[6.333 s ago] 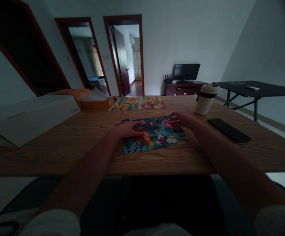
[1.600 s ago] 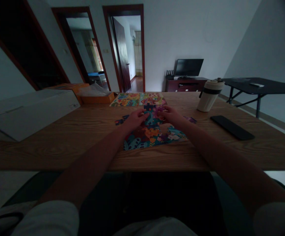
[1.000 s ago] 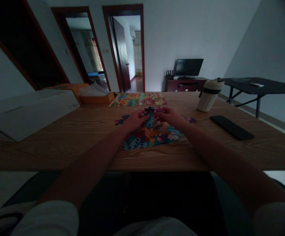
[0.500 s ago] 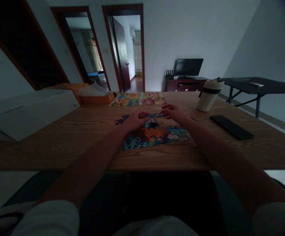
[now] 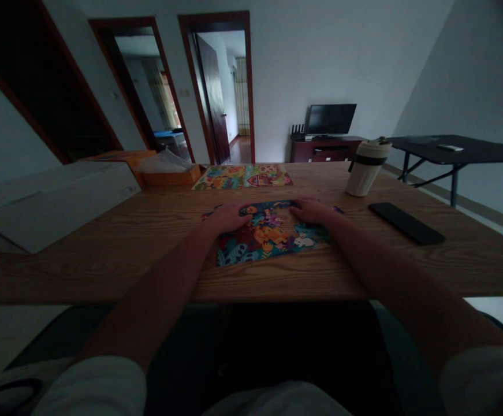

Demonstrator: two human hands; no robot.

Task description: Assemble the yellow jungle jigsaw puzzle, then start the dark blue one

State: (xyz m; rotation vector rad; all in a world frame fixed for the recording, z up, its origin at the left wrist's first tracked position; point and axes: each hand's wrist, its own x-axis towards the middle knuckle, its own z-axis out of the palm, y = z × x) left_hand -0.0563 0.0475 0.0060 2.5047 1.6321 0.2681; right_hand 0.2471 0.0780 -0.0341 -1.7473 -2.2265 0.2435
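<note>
A colourful jigsaw puzzle (image 5: 271,236) lies flat on the wooden table, with a white rabbit and orange shapes in its picture. A gap of bare wood shows in it near its right middle. My left hand (image 5: 230,218) rests on the puzzle's left part, fingers stretched out. On the upper right part lies my right hand (image 5: 310,211), also flat, with its thumb pointing inward. A loose puzzle piece (image 5: 338,210) sticks out beyond my right wrist. More pieces are partly hidden behind my left hand.
Behind the puzzle lies a bright picture sheet (image 5: 245,177). An orange box (image 5: 173,177) with a plastic bag and a long white box (image 5: 64,202) stand at left. At right are a cream tumbler (image 5: 366,170) and a black phone-like slab (image 5: 407,223).
The small joined section that both hands held up is now down in the upper part of the puzzle. My hands have spread apart and lie flat, the left one further left.
</note>
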